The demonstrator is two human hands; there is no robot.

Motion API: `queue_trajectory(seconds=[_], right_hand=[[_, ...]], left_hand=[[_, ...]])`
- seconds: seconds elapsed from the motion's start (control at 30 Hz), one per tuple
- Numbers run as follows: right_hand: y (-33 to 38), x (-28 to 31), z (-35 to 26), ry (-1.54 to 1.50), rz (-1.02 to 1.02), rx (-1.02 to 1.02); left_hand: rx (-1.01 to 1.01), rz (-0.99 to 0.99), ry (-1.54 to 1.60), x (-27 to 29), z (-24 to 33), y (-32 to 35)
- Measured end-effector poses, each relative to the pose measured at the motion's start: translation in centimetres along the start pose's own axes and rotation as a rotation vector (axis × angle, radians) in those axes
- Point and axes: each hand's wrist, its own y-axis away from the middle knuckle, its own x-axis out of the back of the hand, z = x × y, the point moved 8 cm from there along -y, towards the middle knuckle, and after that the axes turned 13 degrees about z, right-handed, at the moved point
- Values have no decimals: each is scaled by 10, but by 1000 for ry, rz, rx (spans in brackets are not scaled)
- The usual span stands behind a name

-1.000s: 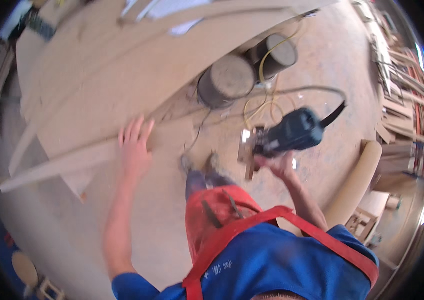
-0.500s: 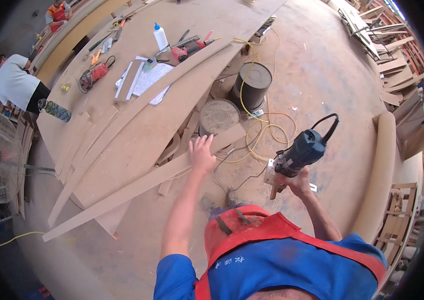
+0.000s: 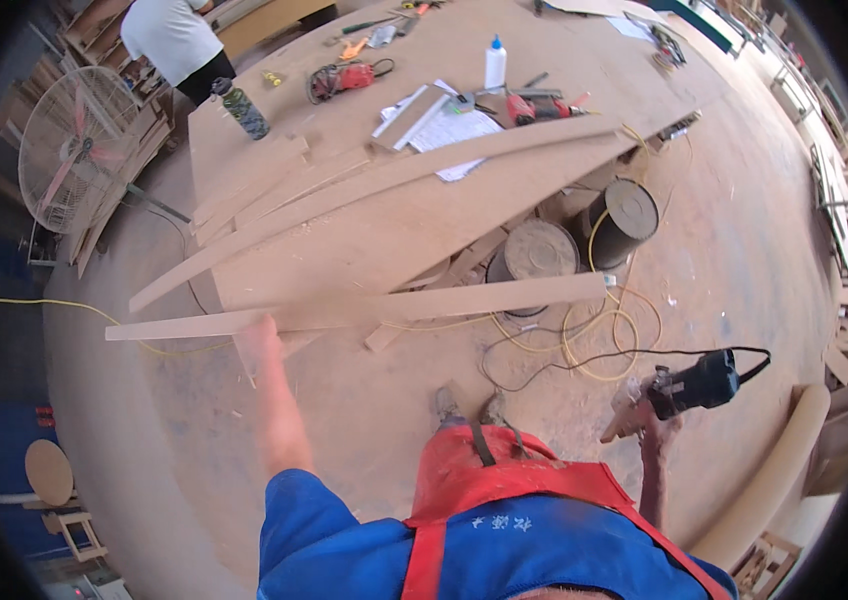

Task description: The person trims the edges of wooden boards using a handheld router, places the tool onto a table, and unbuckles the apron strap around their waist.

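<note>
A long, narrow wooden board [image 3: 484, 299] lies along the near edge of the workbench, its right part reaching past the buckets. My left hand [image 3: 263, 336] is at the board's left part, and its fingers are smeared by motion. Out to the right, well apart from the board, my right hand [image 3: 658, 428] grips a black hand-held trim router [image 3: 696, 386]. The router is tilted sideways, with its base toward the left and its cord looping off the back end.
The wooden workbench [image 3: 344, 255] carries a curved strip [image 3: 364, 185], papers [image 3: 459, 145], a white bottle [image 3: 495, 65], red power tools [image 3: 342, 80] and a flask [image 3: 242, 110]. Two buckets [image 3: 539, 250] and a yellow hose [image 3: 584, 375] are beyond my feet. A fan [image 3: 79, 150] and another person [image 3: 172, 40] are far left.
My left hand has slid from the right part of the board to its left part. The router in my right hand has swung outward to the right. The whole view has turned.
</note>
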Motion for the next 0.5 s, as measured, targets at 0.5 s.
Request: queue_trajectory(seconds=[0.5], right_hand=[[29, -17, -37, 35, 15, 80]], left_hand=[[-182, -104, -664, -13, -83, -116]])
